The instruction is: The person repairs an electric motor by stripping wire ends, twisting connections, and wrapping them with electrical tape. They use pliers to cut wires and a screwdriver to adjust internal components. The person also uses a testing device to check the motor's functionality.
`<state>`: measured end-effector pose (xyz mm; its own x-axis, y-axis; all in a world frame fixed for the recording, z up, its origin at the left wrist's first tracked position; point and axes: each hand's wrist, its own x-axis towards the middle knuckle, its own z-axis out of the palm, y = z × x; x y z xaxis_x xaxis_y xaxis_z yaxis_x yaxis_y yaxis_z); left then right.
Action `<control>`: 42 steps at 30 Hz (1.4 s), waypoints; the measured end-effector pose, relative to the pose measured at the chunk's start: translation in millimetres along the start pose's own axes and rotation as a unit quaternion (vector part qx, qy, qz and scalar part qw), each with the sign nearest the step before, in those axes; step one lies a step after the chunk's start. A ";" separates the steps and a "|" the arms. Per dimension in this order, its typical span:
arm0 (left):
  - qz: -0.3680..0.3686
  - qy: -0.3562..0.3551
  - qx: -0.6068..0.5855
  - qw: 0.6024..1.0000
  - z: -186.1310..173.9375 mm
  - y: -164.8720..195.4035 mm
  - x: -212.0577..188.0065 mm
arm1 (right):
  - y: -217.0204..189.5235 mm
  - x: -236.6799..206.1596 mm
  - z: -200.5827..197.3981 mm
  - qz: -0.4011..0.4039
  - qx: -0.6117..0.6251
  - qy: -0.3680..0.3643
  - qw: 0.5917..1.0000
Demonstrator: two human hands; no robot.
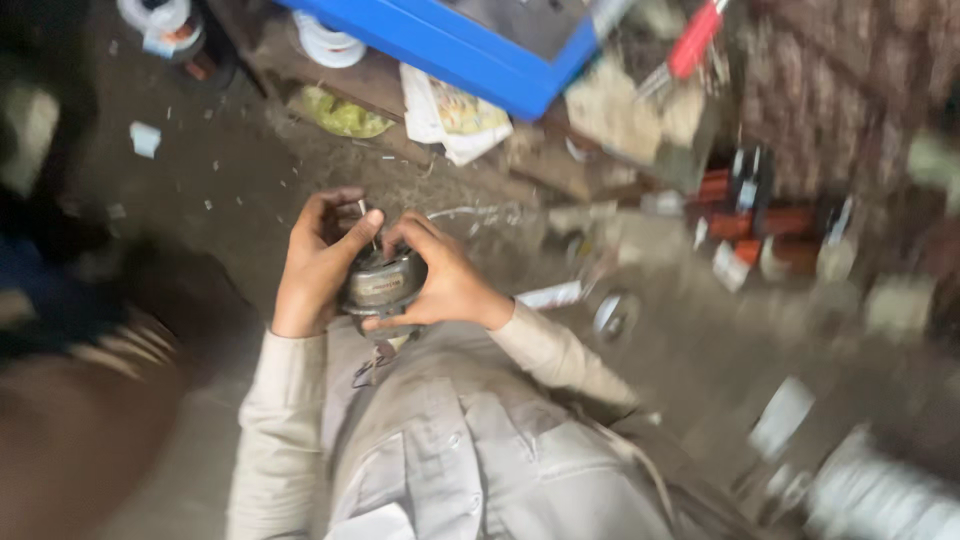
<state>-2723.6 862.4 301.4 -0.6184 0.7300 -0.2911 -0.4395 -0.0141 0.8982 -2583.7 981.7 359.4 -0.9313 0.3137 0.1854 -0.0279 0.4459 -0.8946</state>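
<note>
A small round metal motor [381,285] with a thin shaft sticking up sits between both my hands, held just above my lap. My left hand [318,262] wraps its left side, thumb and forefinger pinched near the shaft tip. My right hand [440,280] cups the motor's right side and underside. Both sleeves are pale beige. The lower part of the motor is hidden by my fingers.
A blue box [450,40] stands at the top on a wooden ledge, with a paper packet [452,118] beside it. A red-handled tool [688,48] lies top right. Red and black parts [760,225] clutter the right. A white roll [328,45] sits top left.
</note>
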 end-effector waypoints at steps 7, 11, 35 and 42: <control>0.061 0.205 0.013 0.977 23.4 -25.1 -34.6 | 24.3 21.0 -23.7 -0.095 -0.003 -0.197 0.976; 0.095 0.318 -0.017 0.943 24.0 -24.2 -63.9 | 22.9 33.1 -10.7 -0.108 0.016 -0.284 0.953; 0.320 0.675 -0.164 0.645 186.9 -91.3 -214.0 | -43.3 -0.1 20.5 -0.324 0.165 -0.726 0.583; 0.380 0.849 -0.163 0.329 316.8 -164.0 -328.0 | -79.3 -172.9 18.4 -0.366 0.183 -0.829 0.381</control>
<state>-2242.3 841.8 353.9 0.0180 -0.9991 -0.0373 0.3871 -0.0274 0.9216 -2427.2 876.6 390.8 0.4334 -0.8788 0.1995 -0.2672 -0.3367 -0.9029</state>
